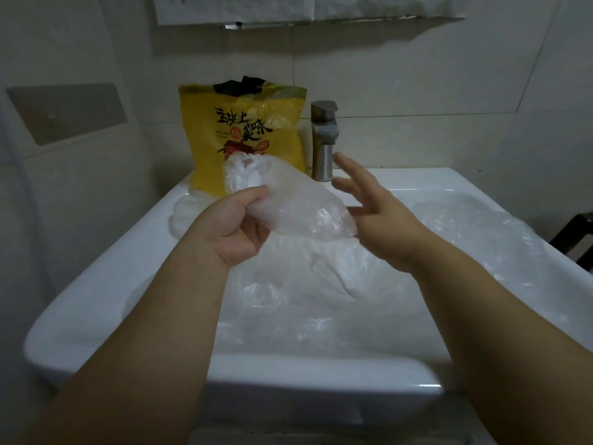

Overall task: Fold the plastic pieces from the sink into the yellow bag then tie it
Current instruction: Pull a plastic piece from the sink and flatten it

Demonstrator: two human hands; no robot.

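A yellow bag (205,139) with black print stands upright on the sink's back left corner, its top open with something black showing inside. My left hand (232,224) grips a folded clear plastic piece (295,203) above the basin, in front of the bag. My right hand (372,207) hovers just right of that piece with fingers spread; its fingertips seem to touch the plastic's right end. More clear plastic pieces (321,284) lie crumpled in the white sink (96,300) below both hands.
A metal faucet (324,139) stands right of the yellow bag at the sink's back edge. Tiled wall rises behind. A grey plate (67,112) is fixed to the left wall. A dark object (574,236) sits off the sink's right side.
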